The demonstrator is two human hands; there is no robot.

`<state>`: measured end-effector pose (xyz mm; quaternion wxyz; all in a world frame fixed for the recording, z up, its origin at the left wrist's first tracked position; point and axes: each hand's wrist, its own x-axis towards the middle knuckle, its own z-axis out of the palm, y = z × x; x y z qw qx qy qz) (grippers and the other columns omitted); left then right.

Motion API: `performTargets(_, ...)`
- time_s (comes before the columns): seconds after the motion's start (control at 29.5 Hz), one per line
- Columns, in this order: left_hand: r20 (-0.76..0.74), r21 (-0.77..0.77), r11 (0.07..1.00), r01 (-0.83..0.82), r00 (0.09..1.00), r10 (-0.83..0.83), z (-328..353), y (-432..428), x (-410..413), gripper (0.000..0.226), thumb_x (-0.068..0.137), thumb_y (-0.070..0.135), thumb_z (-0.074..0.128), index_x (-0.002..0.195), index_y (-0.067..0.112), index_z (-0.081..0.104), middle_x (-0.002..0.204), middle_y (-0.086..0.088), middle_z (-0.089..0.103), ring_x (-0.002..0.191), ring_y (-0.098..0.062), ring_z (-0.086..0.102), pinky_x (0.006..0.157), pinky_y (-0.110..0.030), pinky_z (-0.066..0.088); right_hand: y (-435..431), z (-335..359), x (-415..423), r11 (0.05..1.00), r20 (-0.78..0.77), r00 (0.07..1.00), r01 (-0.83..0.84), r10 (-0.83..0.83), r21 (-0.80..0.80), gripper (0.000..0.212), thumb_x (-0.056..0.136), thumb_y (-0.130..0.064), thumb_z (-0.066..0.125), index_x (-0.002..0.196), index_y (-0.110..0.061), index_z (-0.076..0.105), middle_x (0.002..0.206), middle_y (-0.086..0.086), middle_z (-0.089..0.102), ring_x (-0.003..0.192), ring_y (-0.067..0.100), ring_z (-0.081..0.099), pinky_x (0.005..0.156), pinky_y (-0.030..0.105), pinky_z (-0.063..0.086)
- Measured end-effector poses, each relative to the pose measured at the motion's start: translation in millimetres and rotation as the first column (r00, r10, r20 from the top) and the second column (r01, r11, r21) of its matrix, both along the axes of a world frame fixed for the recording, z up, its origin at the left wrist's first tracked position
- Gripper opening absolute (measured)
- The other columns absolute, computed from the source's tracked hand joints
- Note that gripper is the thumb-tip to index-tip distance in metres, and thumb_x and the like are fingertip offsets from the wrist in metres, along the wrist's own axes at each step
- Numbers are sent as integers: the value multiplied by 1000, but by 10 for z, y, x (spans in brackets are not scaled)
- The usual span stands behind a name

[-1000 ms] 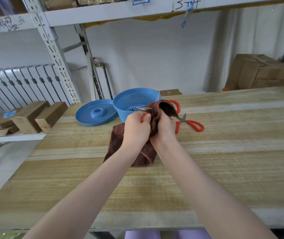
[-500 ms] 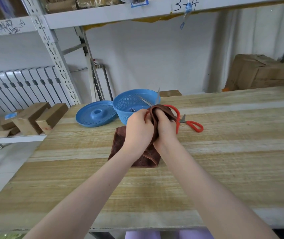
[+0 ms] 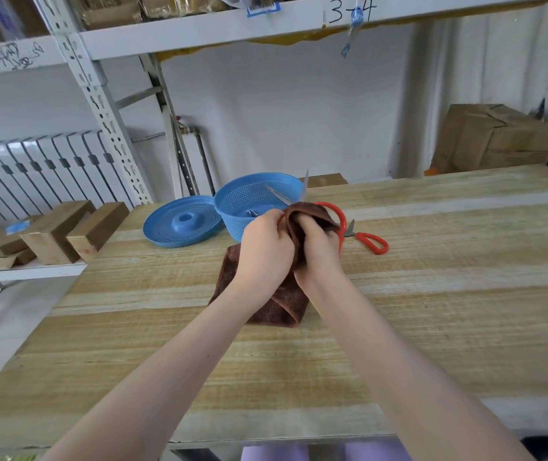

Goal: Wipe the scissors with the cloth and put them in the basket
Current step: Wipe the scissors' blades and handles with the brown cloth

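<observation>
- The left hand [image 3: 266, 247] and the right hand [image 3: 319, 252] meet just above the wooden table [image 3: 432, 294], knuckles close together.
- Both are clenched on a brown cloth [image 3: 280, 304]. The left hand pinches its upper fold, and the right hand's fingers are curled round the bunched part.
- The cloth's lower end hangs down and rests folded on the table.
- The red-handled scissors [image 3: 343, 224] are wrapped in the cloth between the hands. One red handle loop arcs out just right of the right hand.
- Their two blades stand open above the cloth. One points up and the other slants left over the blue basket [image 3: 232, 207].
- The perforated basket stands on the table just beyond the hands, with something metal lying in its bottom.
- A blue lid [image 3: 182, 224] lies flat, touching the basket's left side.
- A second pair of red-handled scissors [image 3: 362, 236] lies on the table to the right.
- A cardboard box [image 3: 488, 141] sits beyond the table's far right edge.
</observation>
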<state>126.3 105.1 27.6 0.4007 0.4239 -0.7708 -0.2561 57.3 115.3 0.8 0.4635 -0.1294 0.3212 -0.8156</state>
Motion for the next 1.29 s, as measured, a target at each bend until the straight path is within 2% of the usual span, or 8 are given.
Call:
performTargets(0.17, -11, 52, 999, 1, 1000, 0, 60, -31, -1, 36, 96, 7, 43, 60, 10, 43, 55, 2, 44, 55, -14, 39, 52, -26, 30, -6, -18, -22, 995, -35, 995, 95, -96, -26, 17, 88, 2, 58, 79, -8, 68, 72, 2, 73, 71, 15, 70, 61, 24, 55)
performTargets(0.37, -119, 190, 982, 16, 993, 7, 39, -41, 10, 40, 98, 8, 41, 58, 11, 43, 51, 2, 43, 41, -6, 39, 45, -21, 32, 35, -113, 34, 997, 112, 992, 67, -63, -29, 31, 91, 1, 55, 69, -13, 72, 70, 2, 72, 66, 14, 69, 59, 24, 56)
performTargets(0.51, -4, 67, 998, -15, 1000, 15, 32, -17, 13, 38, 98, 9, 42, 60, 13, 41, 56, 1, 44, 58, -18, 41, 56, -31, 30, 15, -20, 92, 995, 40, 996, 82, -84, 49, 10, 90, -5, 63, 82, -8, 68, 70, 0, 73, 65, 12, 70, 58, 23, 55)
performTargets(0.75, 100, -120, 993, -23, 994, 35, -14, 70, -50, 22, 100, 11, 40, 91, 0, 58, 87, -12, 60, 81, -26, 52, 72, -34, 37, -90, 134, 7, 965, 83, 982, 146, -168, 217, 23, 95, -9, 55, 73, -8, 59, 56, -2, 59, 37, 3, 55, 40, 11, 41)
performTargets(0.95, 29, 3, 999, -38, 999, 38, 47, 4, -45, 38, 98, 9, 42, 61, 15, 38, 61, 2, 43, 62, -19, 40, 60, -32, 26, -50, 11, 36, 991, 44, 996, 69, -75, 110, 15, 93, -6, 58, 80, -5, 67, 70, 5, 71, 67, 18, 69, 63, 27, 54)
performTargets(1.05, -18, 55, 997, -47, 999, 48, 53, -25, -43, 41, 99, 10, 41, 59, 15, 37, 57, 2, 41, 56, -14, 37, 56, -32, 24, -29, -34, 54, 997, -1, 999, 50, -50, 66, 10, 93, -4, 60, 88, -3, 69, 81, 8, 73, 76, 19, 70, 66, 28, 56)
performTargets(1.19, -23, -1, 998, -63, 998, 63, 49, -4, 1, 36, 99, 10, 41, 63, 15, 40, 60, 3, 45, 58, -13, 40, 56, -31, 23, -19, -13, 96, 999, -15, 1000, 14, -13, 38, 19, 93, -1, 59, 110, 5, 65, 97, 13, 71, 90, 23, 68, 89, 37, 55)
performTargets(1.29, 11, -81, 995, -55, 998, 56, 64, 13, 15, 27, 99, 10, 40, 74, 8, 48, 68, -5, 52, 66, -22, 44, 61, -35, 32, -54, 35, 59, 998, 2, 999, 32, -32, 51, 10, 92, -3, 59, 86, -5, 67, 75, 4, 72, 70, 15, 70, 69, 28, 58)
